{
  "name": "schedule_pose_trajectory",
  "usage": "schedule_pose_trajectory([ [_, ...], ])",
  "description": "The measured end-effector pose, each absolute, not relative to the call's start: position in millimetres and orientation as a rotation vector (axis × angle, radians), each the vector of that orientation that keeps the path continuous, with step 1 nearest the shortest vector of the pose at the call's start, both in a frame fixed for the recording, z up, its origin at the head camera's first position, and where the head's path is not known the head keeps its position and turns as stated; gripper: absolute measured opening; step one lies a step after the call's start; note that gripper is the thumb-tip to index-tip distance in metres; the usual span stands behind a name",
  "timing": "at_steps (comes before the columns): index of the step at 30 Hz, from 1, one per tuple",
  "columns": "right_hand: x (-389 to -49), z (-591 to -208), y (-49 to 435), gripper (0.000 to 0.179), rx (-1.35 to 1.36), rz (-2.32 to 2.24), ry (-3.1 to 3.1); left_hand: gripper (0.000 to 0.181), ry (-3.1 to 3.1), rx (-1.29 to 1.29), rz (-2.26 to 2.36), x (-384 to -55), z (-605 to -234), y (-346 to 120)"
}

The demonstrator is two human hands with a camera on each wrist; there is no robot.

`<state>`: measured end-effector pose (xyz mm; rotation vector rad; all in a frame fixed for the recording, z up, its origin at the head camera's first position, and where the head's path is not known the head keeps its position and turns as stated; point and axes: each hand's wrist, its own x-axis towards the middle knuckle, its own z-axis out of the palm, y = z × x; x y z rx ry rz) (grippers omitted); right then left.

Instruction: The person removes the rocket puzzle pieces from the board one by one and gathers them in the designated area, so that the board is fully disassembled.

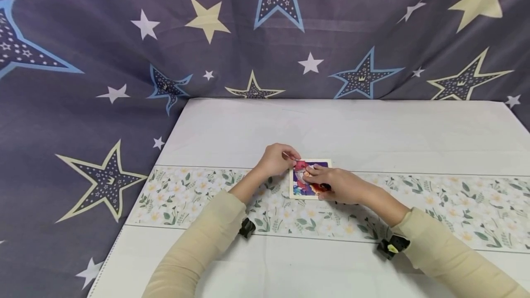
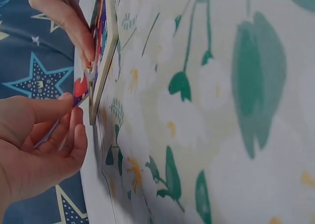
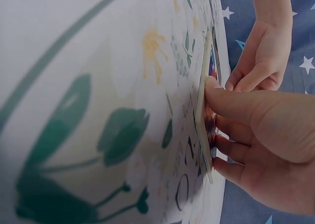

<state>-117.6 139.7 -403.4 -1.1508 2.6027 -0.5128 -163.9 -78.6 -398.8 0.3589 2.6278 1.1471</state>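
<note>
A small jigsaw puzzle [image 1: 305,189] with a colourful picture lies in a pale, thin-rimmed tray [image 1: 311,197]. At the tray's far left corner, my left hand [image 1: 278,159] pinches a red and purple puzzle piece [image 2: 80,90] between thumb and fingers. That piece stands tilted up from the tray in the left wrist view. My right hand [image 1: 343,185] rests on the puzzle from the right, its fingers laid over the picture and its thumb [image 3: 214,86] at the tray's near rim. Part of the picture is hidden under the right fingers.
A floral runner [image 1: 198,197] crosses the white table [image 1: 232,128] beneath the tray. Behind and to the left hangs a dark star-patterned cloth [image 1: 256,54]. Black wrist devices [image 1: 391,247] are worn below both sleeves.
</note>
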Motion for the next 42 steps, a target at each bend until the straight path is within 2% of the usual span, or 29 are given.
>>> schedule_pose_trajectory([
  [22,-117,-403,139,0.056,-1.131,-0.527,2.597,0.009,2.522,0.274,1.322,-158,-403,-76],
  [42,-114,-401,139,0.056,-1.175,-0.543,2.602,0.011,2.594,0.339,1.335,-149,-406,-76],
])
